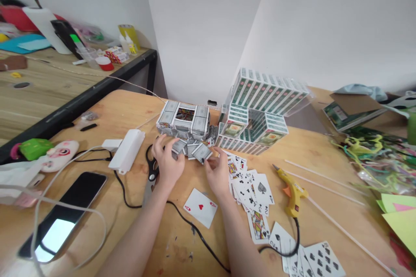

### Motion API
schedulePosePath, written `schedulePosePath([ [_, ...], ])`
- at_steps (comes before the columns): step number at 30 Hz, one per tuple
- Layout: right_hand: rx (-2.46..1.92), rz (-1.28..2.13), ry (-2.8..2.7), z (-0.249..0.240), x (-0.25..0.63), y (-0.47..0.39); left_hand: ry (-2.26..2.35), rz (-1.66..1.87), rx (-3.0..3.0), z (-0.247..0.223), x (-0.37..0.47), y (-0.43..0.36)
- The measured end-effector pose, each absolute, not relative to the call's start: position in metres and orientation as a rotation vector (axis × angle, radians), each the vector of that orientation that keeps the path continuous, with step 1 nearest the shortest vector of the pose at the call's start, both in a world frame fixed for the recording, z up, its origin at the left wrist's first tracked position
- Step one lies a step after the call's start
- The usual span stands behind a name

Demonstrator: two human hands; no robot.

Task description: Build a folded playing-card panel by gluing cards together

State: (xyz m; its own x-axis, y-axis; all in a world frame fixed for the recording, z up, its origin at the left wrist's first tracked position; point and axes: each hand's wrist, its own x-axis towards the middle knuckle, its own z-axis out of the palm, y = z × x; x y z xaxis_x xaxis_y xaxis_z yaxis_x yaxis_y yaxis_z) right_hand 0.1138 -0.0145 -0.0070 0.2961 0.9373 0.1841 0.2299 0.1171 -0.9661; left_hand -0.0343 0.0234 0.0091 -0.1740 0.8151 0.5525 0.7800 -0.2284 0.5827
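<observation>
Several grey-backed playing cards (pixel 200 150), folded and joined in a bent row, are in front of me. My left hand (pixel 169 162) is closed on their left end, fingertips behind and thumb in front. At the right end, my right hand (pixel 217 173) pinches a card's lower corner between thumb and fingers. Just behind stands a box-shaped build of grey-backed cards (pixel 183 119) with an opening in its top. An ace of hearts (pixel 200 207) lies face up between my forearms. Beside my left hand are black-handled scissors (pixel 152 169), partly hidden by my wrist.
Stacked card boxes (pixel 251 121) stand at the back right. Loose face-up cards (pixel 253 190) and a yellow glue gun (pixel 292 192) lie to the right, near white glue sticks (pixel 325 175). Leftward are a white power strip (pixel 127 151), a phone (pixel 65 212) and cables.
</observation>
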Motion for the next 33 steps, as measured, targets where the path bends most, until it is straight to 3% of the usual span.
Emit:
schedulePosePath([
  [5, -1.34, 0.639, -1.291, -0.008, 0.115, -0.014, 1.833, 1.128, 2.13, 0.007, -0.03, 0.02],
  [17, -1.429, 0.378, -1.548, -0.008, 0.117, -0.015, 1.854, 1.14, 2.157, 0.005, -0.031, 0.021],
  [29, -1.329, 0.57, -1.479, 0.0, 0.112, -0.018, 1.773, 1.345, 2.01, 0.007, -0.031, 0.022],
  [33, -1.358, 0.553, -1.491, 0.003, 0.113, -0.019, 1.972, 1.197, 2.12, 0.014, -0.028, 0.013],
])
